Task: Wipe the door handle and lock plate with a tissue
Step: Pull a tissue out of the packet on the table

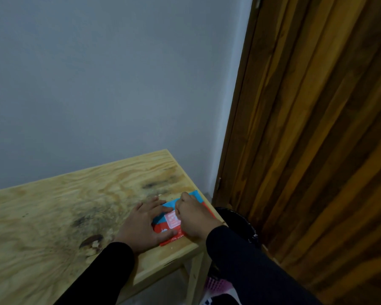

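Observation:
A flat blue and red tissue pack [163, 224] with a pink label flap lies at the right corner of the wooden table [59, 216]. My left hand [144, 225] lies flat on the pack's left side, fingers spread, pressing it down. My right hand [193, 216] rests on the pack's right part with its fingers curled at the flap; I cannot tell whether they pinch a tissue. The wooden door [317, 128] fills the right side. Its handle and lock plate are out of view.
A grey wall [108, 73] rises behind the table. A dark round bin [235, 221] stands on the floor between the table corner and the door. Something pink [218, 285] lies below the table's edge.

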Demonstrator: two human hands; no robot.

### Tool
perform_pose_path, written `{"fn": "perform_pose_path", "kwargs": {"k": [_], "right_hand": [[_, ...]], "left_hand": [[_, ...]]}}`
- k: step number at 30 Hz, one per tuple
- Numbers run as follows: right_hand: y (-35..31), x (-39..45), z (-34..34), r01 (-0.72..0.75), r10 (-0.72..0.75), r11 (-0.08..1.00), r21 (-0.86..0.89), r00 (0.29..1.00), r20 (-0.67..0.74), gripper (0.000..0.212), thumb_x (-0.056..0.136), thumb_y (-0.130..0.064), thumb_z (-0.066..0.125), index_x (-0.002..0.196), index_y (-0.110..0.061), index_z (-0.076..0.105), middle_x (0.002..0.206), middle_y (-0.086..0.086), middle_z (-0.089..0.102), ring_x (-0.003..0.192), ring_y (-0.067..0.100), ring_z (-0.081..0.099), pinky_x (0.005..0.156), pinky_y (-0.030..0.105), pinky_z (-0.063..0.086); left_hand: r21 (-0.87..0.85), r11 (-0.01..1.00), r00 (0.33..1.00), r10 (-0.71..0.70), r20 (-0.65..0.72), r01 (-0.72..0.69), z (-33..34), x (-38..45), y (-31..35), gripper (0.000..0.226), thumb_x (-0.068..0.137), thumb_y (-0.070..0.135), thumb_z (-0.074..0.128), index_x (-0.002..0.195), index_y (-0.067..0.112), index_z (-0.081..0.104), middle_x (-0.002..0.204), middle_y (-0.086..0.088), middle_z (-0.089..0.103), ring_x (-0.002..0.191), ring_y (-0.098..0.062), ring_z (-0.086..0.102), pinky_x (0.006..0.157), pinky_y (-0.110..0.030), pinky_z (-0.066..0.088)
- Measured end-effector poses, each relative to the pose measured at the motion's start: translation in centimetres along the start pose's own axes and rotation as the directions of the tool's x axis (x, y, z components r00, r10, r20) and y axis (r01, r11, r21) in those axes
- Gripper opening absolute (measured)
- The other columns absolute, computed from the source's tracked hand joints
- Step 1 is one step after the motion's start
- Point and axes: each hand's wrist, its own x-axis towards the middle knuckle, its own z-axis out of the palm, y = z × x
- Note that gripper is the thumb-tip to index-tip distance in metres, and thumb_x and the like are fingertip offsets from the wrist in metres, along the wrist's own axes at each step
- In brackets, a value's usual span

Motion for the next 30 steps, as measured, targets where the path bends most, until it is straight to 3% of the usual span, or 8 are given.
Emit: {"fn": "perform_pose_path", "kwargs": {"k": [7, 12, 16, 23, 27, 30], "right_hand": [[-0.5, 0.0, 1.2, -0.022, 0.017, 0.993, -0.118, 0.999, -0.045, 0.04, 0.085, -0.026, 0.063, 0.12, -0.011, 0.049, 0.121, 0.007, 0.04, 0.109, 0.025, 0.039, 0.09, 0.038, 0.043], [0.0, -0.2, 0.9, -0.04, 0.038, 0.999, -0.018, 0.997, -0.06, 0.03, 0.086, -0.014, 0.057, 0.115, -0.008, 0.051, 0.12, 0.008, 0.041, 0.11, 0.025, 0.039, 0.094, 0.038, 0.041], [0.3, 0.0, 0.5, 0.026, -0.028, 0.999, -0.046, 0.999, -0.032, 0.022, 0.088, -0.004, 0.05, 0.11, -0.007, 0.054, 0.116, 0.009, 0.043, 0.107, 0.026, 0.042, 0.089, 0.038, 0.044], [-0.8, 0.4, 0.9, 0.033, -0.04, 0.977, -0.209, 0.999, -0.03, 0.034, 0.09, -0.015, 0.052, 0.123, -0.008, 0.048, 0.123, 0.009, 0.039, 0.112, 0.027, 0.037, 0.082, 0.041, 0.041], [-0.3, 0.2, 1.1, -0.001, -0.003, 0.993, -0.12, 1.0, -0.029, 0.039, 0.085, -0.022, 0.06, 0.119, -0.01, 0.047, 0.123, 0.008, 0.039, 0.112, 0.027, 0.037, 0.087, 0.039, 0.04], [0.3, 0.1, 0.8, -0.056, 0.057, 0.998, 0.035, 0.998, -0.022, 0.026, 0.085, -0.013, 0.054, 0.111, -0.009, 0.05, 0.119, 0.009, 0.043, 0.11, 0.025, 0.039, 0.093, 0.038, 0.04]], "left_hand": [[-0.002, 1.0, 1.0, -0.003, -0.015, 0.003, 0.2, -0.1, -0.2, 0.07, 0.063, 0.077, 0.054, 0.123, 0.041, 0.054, 0.138, 0.017, 0.046, 0.136, -0.003, 0.028, 0.112, -0.038, 0.022], [-0.019, 1.0, 0.999, 0.013, -0.05, -0.014, 0.2, 0.0, -0.1, 0.071, 0.061, 0.078, 0.053, 0.12, 0.039, 0.058, 0.135, 0.014, 0.051, 0.134, -0.007, 0.033, 0.11, -0.037, 0.025], [-0.016, 1.0, 0.999, 0.018, -0.047, -0.019, 0.1, -0.1, -0.1, 0.072, 0.061, 0.078, 0.052, 0.121, 0.039, 0.057, 0.136, 0.013, 0.05, 0.135, -0.008, 0.033, 0.111, -0.037, 0.024], [0.001, 1.0, 0.999, 0.022, -0.035, -0.022, 0.0, -0.1, 0.2, 0.071, 0.063, 0.077, 0.051, 0.123, 0.038, 0.056, 0.137, 0.013, 0.049, 0.136, -0.008, 0.031, 0.108, -0.025, 0.018], [0.014, 1.0, 1.0, 0.018, -0.017, -0.017, 0.0, 0.0, 0.1, 0.069, 0.063, 0.077, 0.052, 0.123, 0.041, 0.054, 0.138, 0.016, 0.047, 0.136, -0.005, 0.029, 0.11, -0.031, 0.02], [0.012, 1.0, 1.0, 0.017, -0.02, -0.016, -0.1, 0.0, 0.0, 0.071, 0.063, 0.076, 0.052, 0.124, 0.041, 0.054, 0.138, 0.016, 0.047, 0.136, -0.005, 0.029, 0.111, -0.03, 0.02]]}}
